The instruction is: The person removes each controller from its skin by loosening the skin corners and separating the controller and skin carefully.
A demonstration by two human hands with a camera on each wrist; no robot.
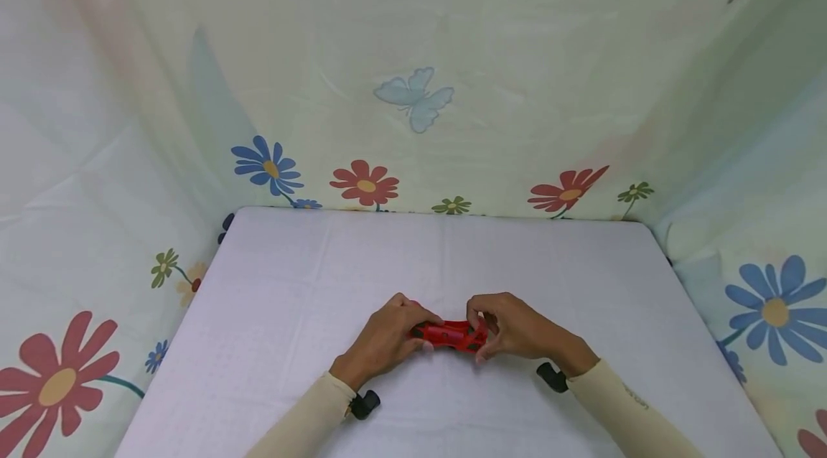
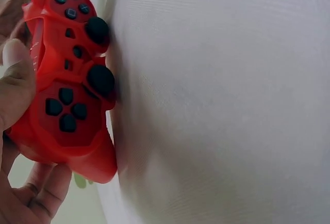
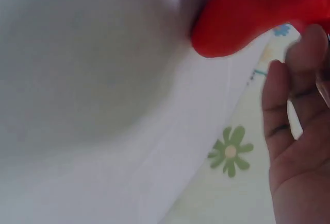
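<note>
A red game controller (image 1: 450, 335) with black thumbsticks and buttons is between both hands, low over the white tabletop. My left hand (image 1: 390, 332) grips its left end. In the left wrist view the controller (image 2: 51, 87) stands edge-on, its button face toward the tabletop side, with the left thumb (image 2: 18, 87) along its upper edge and fingers behind one handle. At the other end, my right hand (image 1: 522, 329) holds the controller between thumb and curled fingers. One red handle (image 3: 232, 26) shows in the right wrist view, beside the right fingers (image 3: 307, 54); part of that hand is cut off.
The table (image 1: 304, 286) is covered with a white cloth. Behind and on both sides hang curtains (image 1: 517, 85) printed with flowers and a butterfly. A small black wrist device (image 1: 365, 405) sits at the left sleeve, another black device (image 1: 552, 377) at the right.
</note>
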